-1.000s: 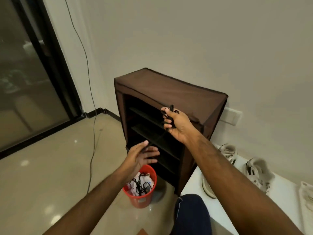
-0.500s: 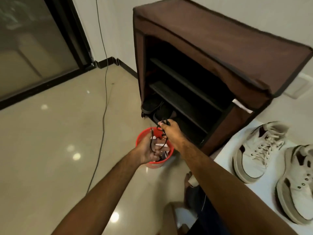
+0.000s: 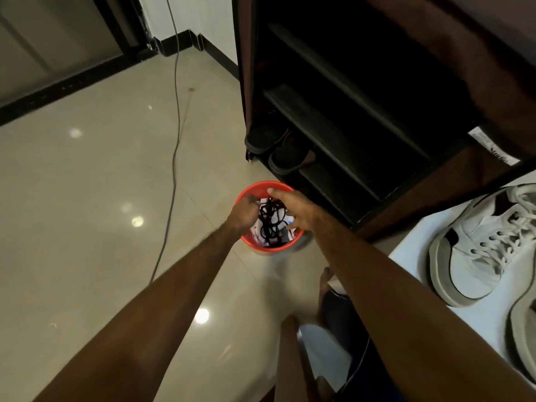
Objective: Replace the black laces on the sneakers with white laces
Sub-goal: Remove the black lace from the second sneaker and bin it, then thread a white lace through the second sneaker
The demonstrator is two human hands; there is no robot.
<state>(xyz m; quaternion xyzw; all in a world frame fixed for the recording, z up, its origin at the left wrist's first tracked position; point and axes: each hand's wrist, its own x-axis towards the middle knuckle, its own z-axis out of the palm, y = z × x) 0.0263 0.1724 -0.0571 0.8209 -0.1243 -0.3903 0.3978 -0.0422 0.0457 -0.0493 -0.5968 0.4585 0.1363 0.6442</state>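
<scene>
Landmark: red bin (image 3: 249, 245) on the glossy tiled floor (image 3: 95, 181), just in front of the bottom corner of the brown shoe rack (image 3: 452, 47)

Both arms reach down to the bin from the lower edge of the view. Left hand (image 3: 243, 211) sits over the bin's left rim, fingers curled down into the opening; whether it pinches anything, cannot tell, since the fingertips are hidden and the hand is blurred. Right hand (image 3: 293, 207) lies over the bin's right and far rim, fingers spread and fairly straight, gripping nothing visible

Black laces (image 3: 271, 220): tangled heap inside the bin, between the two hands, lying on top of white crumpled paper (image 3: 258, 230). A small blue item shows at the near right of the bin contents; too small to identify

Sneakers: on the white table (image 3: 412, 256) to the right of the bin, well apart from it. One white sneaker (image 3: 475, 248) with dark panels, threaded with white laces (image 3: 519, 233). A second sneaker (image 3: 522, 343) is cut off by the frame edge nearer the person

Shoe rack: open front, dark shelves. A pair of dark slippers (image 3: 278, 146) on its lowest shelf, just behind the bin

Left of the bin: grey cable (image 3: 174, 140) trailing across the floor toward the wall; beyond it a dark-framed glass door (image 3: 58, 39)
</scene>
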